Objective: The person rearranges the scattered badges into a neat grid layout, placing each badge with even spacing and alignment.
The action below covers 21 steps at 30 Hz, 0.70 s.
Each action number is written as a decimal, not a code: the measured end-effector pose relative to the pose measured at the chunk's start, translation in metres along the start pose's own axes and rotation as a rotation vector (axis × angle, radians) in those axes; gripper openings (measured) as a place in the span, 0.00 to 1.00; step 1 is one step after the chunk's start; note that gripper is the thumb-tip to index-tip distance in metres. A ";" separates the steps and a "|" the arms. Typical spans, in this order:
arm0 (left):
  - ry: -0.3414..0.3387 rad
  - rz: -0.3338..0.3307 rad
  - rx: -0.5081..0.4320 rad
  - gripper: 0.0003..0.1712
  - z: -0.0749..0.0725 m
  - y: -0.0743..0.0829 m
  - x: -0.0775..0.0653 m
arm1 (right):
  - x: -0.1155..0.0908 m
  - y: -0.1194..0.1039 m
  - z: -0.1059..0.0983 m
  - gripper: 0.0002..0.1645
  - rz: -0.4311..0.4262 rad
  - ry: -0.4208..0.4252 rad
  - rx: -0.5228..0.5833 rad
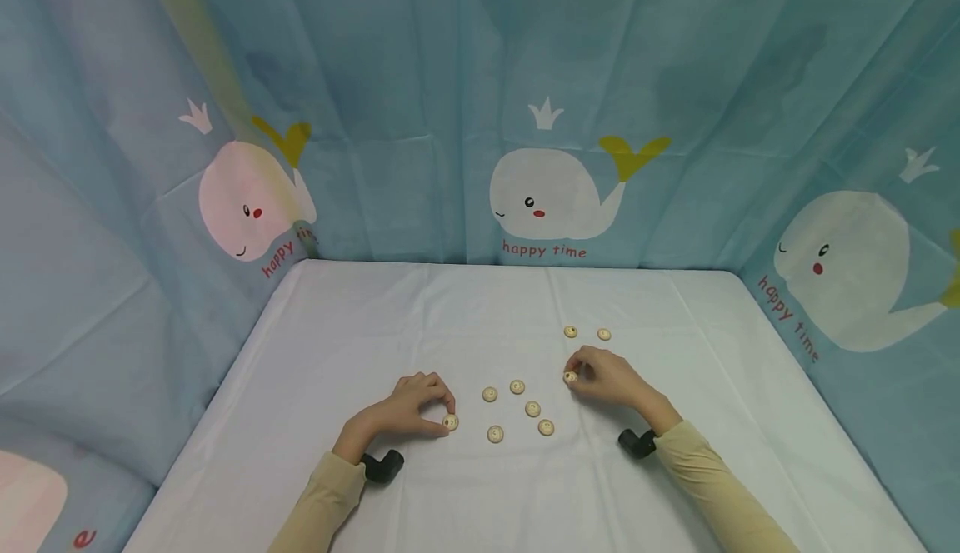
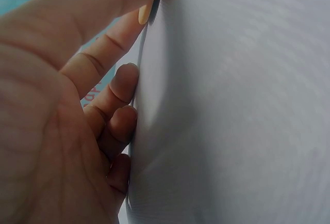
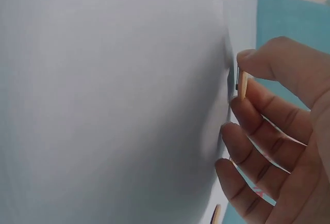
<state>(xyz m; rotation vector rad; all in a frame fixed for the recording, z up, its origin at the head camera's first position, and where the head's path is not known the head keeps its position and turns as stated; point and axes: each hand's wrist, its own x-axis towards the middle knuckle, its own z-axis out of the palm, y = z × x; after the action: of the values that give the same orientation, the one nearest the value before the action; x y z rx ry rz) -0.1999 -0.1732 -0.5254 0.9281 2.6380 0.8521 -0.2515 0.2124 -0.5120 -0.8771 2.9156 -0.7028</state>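
Observation:
Several small round wooden discs with dark markings on their faces lie on the white cloth. At the left end of the group, my left hand [image 1: 408,408] pinches one disc [image 1: 451,422] between thumb and index finger, low at the cloth. Only a sliver of that disc [image 2: 145,14] shows in the left wrist view. On the right, my right hand [image 1: 613,378] holds another disc [image 1: 571,376] between thumb and fingertips. From the right wrist, this disc [image 3: 242,84] is seen edge-on, slightly off the cloth, the other fingers loosely bent below.
Between the hands lie several loose discs, among them one disc [image 1: 496,434] nearest the front. Two more, a left disc [image 1: 571,331] and a right disc [image 1: 604,334], lie beyond my right hand. Blue whale-print curtains [image 1: 420,195] border the white-covered table [image 1: 360,320].

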 end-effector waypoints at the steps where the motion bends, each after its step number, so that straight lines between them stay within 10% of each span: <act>1: 0.003 0.005 0.002 0.12 0.000 0.000 0.000 | 0.000 0.002 0.000 0.08 0.007 0.004 0.006; 21: 0.000 0.014 0.016 0.12 0.001 -0.003 0.000 | -0.002 0.026 -0.011 0.09 0.110 0.067 0.045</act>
<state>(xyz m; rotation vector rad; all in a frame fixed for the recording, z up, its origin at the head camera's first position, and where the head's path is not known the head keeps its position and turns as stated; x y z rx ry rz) -0.2010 -0.1745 -0.5275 0.9513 2.6456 0.8357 -0.2653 0.2373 -0.5135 -0.6960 2.9656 -0.8000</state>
